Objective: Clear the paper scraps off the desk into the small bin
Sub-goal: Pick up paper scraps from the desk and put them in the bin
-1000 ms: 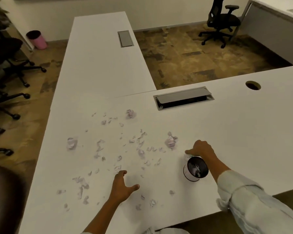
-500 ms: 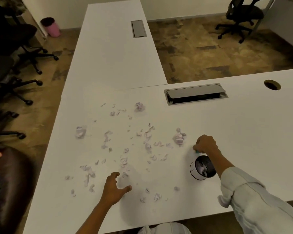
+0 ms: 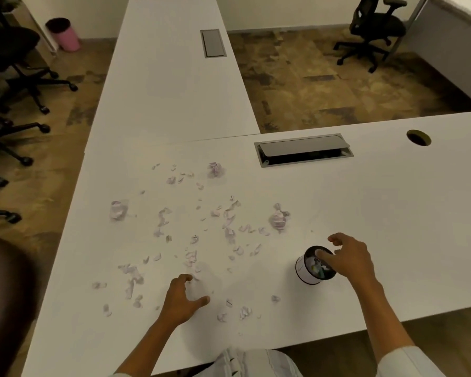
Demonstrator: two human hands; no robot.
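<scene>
Head view, looking down on a white L-shaped desk [image 3: 392, 202]. Right hand [image 3: 348, 258] hanging over the small bin [image 3: 314, 266], fingers loosely spread above the dark rim, clamped on nothing that can be seen. Bin upright near the front edge, right of the mess, with crumpled paper showing inside (pale bits against a black interior). Left hand [image 3: 182, 300] palm-down on the desktop close to the front edge, thumb splayed out to the right, fingertips curled among the nearest bits; whether a piece is pinched under them, cannot tell.

Paper scraps [image 3: 191, 240] strewn across the middle of the desk, between the left edge and the bin, thinning toward the front edge. 3 bigger crumpled wads among them: 1 [image 3: 278, 219] just behind the bin, 1 [image 3: 215, 170] farther back near the cable hatch [image 3: 303, 149], 1 [image 3: 117, 209] out by the left edge. Round grommet hole [image 3: 418, 137] toward the back right of the desk. Pale rolled sleeve [image 3: 413, 363] at the bottom right corner of the view. On the floor beyond, a pink bin [image 3: 64, 35] at upper left and a black office chair [image 3: 373, 28] at upper right.
</scene>
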